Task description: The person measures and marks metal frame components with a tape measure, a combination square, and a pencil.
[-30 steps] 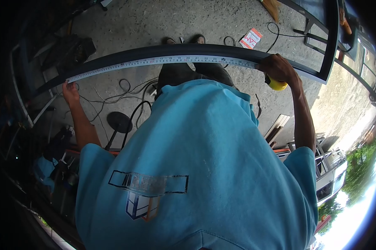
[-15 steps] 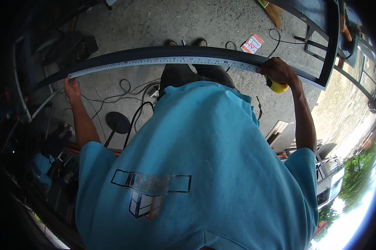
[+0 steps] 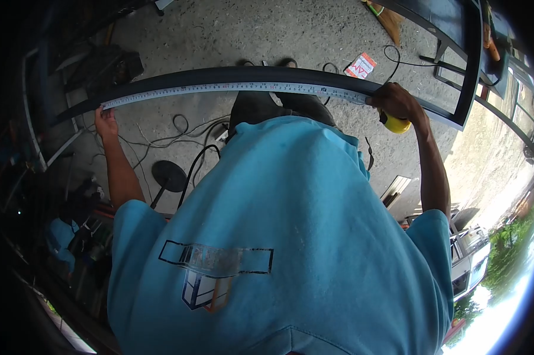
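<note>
A white tape measure blade [image 3: 243,87] stretches along the near edge of a long dark frame bar [image 3: 219,76]. My left hand [image 3: 106,122] pinches the blade's free end at the left, close to the bar. At the right my right hand [image 3: 395,102] is wrapped round the yellow tape measure case [image 3: 396,123], with its fingers up against the bar. The blade runs out from under that hand. The bar meets a dark upright piece [image 3: 469,71] at a corner on the right.
Cables [image 3: 178,133] lie tangled on the concrete floor [image 3: 202,35]. Beyond the bar are a red-and-white packet [image 3: 360,65] and a broom head [image 3: 388,23]. A round dark disc on a stem [image 3: 168,176] stands at left. Metal frames [image 3: 450,65] are at the right.
My left hand and the tape's free end have shifted slightly to the right. My right hand stays in nearly the same place on the case.
</note>
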Motion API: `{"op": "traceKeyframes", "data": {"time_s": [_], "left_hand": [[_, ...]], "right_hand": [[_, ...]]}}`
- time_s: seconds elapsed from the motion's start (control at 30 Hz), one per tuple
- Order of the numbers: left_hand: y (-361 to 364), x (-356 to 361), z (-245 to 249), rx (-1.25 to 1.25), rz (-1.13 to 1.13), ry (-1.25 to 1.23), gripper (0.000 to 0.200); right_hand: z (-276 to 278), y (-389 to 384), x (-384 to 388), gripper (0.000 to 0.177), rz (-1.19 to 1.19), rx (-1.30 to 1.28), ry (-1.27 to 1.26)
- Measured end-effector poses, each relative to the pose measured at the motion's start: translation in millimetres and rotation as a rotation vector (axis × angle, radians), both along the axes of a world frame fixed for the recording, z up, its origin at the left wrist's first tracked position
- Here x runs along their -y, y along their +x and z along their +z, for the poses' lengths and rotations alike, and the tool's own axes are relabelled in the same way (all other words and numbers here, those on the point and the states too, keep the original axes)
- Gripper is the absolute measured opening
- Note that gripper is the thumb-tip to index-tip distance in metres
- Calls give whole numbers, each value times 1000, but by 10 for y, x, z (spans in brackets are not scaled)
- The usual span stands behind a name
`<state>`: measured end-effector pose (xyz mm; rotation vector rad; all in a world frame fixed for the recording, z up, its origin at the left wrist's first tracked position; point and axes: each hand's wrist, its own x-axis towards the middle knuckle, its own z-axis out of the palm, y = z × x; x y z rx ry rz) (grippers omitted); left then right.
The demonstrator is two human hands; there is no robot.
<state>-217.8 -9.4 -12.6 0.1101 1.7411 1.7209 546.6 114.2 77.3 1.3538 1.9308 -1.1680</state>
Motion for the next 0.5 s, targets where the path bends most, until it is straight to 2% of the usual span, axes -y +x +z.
{"op": "traceKeyframes", "data": {"time_s": [0.2,0.3,0.4,0.5], "left_hand": [[-33,26,-31,-17,-4,-7,23],[-118,56,-106,4,-53,11,18],[132,43,-1,32,-35,61,12],[314,8,87,6,63,-26,21]], "right_hand": [[94,-69,2,26,-60,29,1],[177,-87,-9,28,-177,70,-49],[119,-74,-30,31,-218,-50,-84],[35,-34,-24,31,-256,-30,-124]]}}
